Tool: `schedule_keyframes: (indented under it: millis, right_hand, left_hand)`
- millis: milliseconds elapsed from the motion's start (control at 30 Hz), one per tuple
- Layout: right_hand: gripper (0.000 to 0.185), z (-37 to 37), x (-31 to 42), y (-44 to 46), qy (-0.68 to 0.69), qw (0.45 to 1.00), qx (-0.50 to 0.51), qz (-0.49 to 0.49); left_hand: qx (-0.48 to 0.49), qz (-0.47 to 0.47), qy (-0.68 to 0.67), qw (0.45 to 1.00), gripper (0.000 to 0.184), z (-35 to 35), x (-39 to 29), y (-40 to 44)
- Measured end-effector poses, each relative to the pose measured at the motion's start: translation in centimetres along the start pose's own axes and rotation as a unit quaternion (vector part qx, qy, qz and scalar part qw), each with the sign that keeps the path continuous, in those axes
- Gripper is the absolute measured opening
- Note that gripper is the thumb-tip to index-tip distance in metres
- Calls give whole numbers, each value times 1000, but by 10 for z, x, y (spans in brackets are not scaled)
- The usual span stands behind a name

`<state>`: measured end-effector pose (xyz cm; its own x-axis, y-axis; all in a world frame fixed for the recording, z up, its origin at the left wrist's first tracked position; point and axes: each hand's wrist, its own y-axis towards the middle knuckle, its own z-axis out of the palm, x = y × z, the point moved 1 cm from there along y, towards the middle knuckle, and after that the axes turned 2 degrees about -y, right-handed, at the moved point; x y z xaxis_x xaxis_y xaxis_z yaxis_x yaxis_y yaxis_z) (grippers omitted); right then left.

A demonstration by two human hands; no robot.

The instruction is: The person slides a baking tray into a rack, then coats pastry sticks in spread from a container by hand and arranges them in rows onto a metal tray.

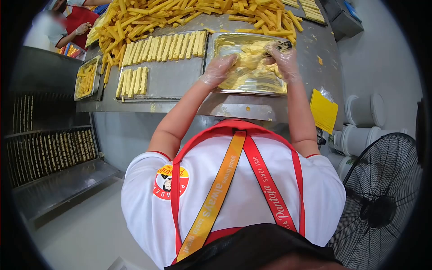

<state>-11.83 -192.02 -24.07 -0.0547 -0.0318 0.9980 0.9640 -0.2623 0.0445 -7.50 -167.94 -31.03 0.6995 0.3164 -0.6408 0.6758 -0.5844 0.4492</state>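
A shallow metal tray point(252, 93) lies in front of me, smeared with pale yellow cream point(252, 56). My left hand point(220, 69), in a clear plastic glove, is over its left rim with the fingers curled; what they hold, if anything, is hidden. Over the right side of the tray, my gloved right hand point(282, 60) is closed around a dark object point(284, 45) streaked with cream, whose kind I cannot make out. Left of the tray, a flat baking sheet point(173, 81) carries a full row of cream-coated sticks point(166, 47) and a shorter row below.
Yellow bread-like sticks point(148, 18) are heaped at the back of the metal table point(310, 58). A small tray of sticks point(87, 80) sits at the left edge. Another person point(74, 27) works at far left. A rack point(49, 153), white buckets point(360, 110) and a fan point(380, 211) flank me.
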Motion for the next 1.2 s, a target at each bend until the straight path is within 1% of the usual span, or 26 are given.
schedule_keyframes:
  millis: [67, 100, 133, 167, 233, 300, 333, 367, 400, 467, 533, 567, 633, 667, 733, 767, 800, 833, 900, 967, 1000, 1033, 1067, 1133, 1167, 1200]
  right_hand:
    - [27, 5, -7, -1, 103, 993, 55, 26]
    - [27, 8, -12, -1, 154, 984, 84, 40]
    - [21, 5, -23, 3, 84, 994, 72, 23]
    - [23, -3, -33, 6, -7, 999, 36, 37]
    - [30, -16, -46, 12, -187, 980, -32, 58]
    - [32, -14, -28, 2, -111, 991, -38, 63]
    - [32, -15, -28, -1, -110, 991, -47, 61]
    - [33, -15, -29, -4, -108, 991, -59, 59]
    - [33, -14, -30, -7, -106, 990, -73, 55]
    - [34, -10, -26, -12, -97, 989, -75, 78]
    - [35, -6, -24, -13, -111, 987, -76, 92]
    - [36, -7, -29, -9, -131, 986, -77, 76]
    - [37, -11, -43, -3, -172, 981, -81, 43]
    - [36, -6, -36, -5, -168, 982, -69, 54]
    - [33, 6, -25, -10, -158, 983, -50, 76]
    - [31, 12, -24, -11, -260, 965, -40, 13]
    - [30, 17, -25, -10, -358, 932, -32, -49]
    - [28, 21, -26, -12, -454, 884, -25, -107]
    - [26, 41, -28, -26, -370, 908, 89, -176]
    - [25, 53, -10, -36, -356, 899, 183, -176]
    - [23, 44, -11, -31, -280, 941, 177, -75]
    - [22, 35, -16, -20, -194, 966, 168, 26]
    - [20, 25, -20, -6, -103, 975, 158, 121]
    - [19, -10, -29, 27, -107, 989, 22, 97]
    - [19, -24, -33, 37, -107, 990, -45, 82]
    - [18, -26, -34, 41, -249, 967, -42, -15]
  left_hand:
    - [-9, -31, 74, 997, 26, -3, -9, -2]
    - [3, -65, 82, 994, 24, -5, -16, -4]
    - [14, -99, 91, 991, 22, -7, -20, -7]
    - [22, -133, 101, 986, 21, -11, -23, -10]
    - [-64, -156, 133, 977, 17, -30, -29, -27]
    - [-159, -168, 196, 953, 18, -61, -40, -50]
    - [-209, -218, 155, 941, 23, -87, -49, -64]
    - [-185, -280, 267, 903, 23, -106, -39, -83]
    - [-157, -336, 373, 851, 24, -125, -25, -103]
    - [-274, -277, 367, 845, 21, -160, -1, -138]
    - [-299, -308, 375, 821, 21, -174, 35, -183]
    - [-311, -323, 378, 810, 21, -176, 48, -196]
    - [-296, -383, 359, 798, 21, -177, 60, -203]
    - [-288, -413, 348, 791, 21, -176, 64, -207]
    - [-260, -438, 358, 782, 21, -174, 72, -210]
    - [-245, -448, 362, 780, 21, -172, 77, -210]
    - [-260, -428, 375, 780, 24, -167, 88, -219]
    - [-273, -408, 386, 781, 27, -160, 105, -236]
    - [-286, -377, 403, 784, 35, -159, 117, -242]
    - [-284, -350, 448, 772, 41, -159, 107, -238]
    - [-283, -331, 486, 758, 43, -163, 99, -232]
    - [-281, -314, 523, 741, 44, -166, 92, -224]
    - [-286, -302, 515, 749, 43, -169, 81, -206]
    - [-296, -281, 501, 763, 43, -172, 49, -161]
    - [-299, -226, 501, 780, 44, -169, 44, -137]
    - [-303, -171, 499, 794, 45, -165, 44, -109]
